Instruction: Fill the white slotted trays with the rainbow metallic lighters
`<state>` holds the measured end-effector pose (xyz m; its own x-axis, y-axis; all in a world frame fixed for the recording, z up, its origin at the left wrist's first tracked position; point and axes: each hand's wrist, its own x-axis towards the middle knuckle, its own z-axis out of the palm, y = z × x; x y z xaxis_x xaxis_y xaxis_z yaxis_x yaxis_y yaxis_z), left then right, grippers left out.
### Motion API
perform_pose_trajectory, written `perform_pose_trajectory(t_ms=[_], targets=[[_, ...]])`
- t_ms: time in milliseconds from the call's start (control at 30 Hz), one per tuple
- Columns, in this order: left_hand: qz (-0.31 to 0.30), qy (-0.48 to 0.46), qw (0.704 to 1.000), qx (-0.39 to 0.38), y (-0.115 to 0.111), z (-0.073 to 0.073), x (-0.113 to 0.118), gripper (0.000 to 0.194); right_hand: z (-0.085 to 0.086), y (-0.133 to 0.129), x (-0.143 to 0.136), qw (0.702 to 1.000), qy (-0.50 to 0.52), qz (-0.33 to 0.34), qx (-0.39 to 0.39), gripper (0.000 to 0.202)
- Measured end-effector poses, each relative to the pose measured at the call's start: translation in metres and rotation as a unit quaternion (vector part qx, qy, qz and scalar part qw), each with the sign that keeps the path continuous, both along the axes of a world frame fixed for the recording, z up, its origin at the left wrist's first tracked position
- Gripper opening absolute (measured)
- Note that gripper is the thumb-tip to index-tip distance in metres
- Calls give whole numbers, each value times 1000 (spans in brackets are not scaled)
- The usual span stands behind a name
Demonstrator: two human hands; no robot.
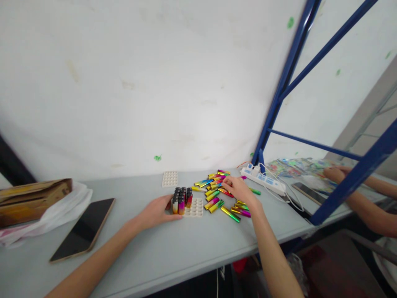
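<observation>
Lighters [181, 203] with black tops are seen upright, grouped closely on the left part of a white tray [197, 207] in the middle of the desk [155, 256]. Their left side is partly enclosed by the left hand [163, 213], which is held half open, with the thumb placed at the near side; whether they are firmly gripped cannot be told. By the right hand [237, 189], bent fingers are brought nearly together over the scattered shiny tubes [230, 214]; whether 1 is held cannot be told. Farther left, a 2nd tray [170, 179] is placed near the wall [192, 103].
</observation>
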<state>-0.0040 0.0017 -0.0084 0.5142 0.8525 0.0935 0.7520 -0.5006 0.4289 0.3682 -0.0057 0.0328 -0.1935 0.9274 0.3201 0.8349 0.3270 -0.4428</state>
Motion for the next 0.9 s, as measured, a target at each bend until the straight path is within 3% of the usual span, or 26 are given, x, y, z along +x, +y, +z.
perform_pose_trajectory(t_ms=[200,333,733,900], targets=[[-5,-12,1000,2,-1,2,1,57,-4,-5,2,989,3,97,-112,11],[-4,-13,1000,5,-2,4,2,57,-6,-5,-5,978,19,97,-185,16],[-15,5,1000,14,-5,6,2,59,-5,-4,-5,968,21,123,-220,20],[-16,11,1000,12,-7,9,3,56,-3,0,2,975,52,148,-157,19]])
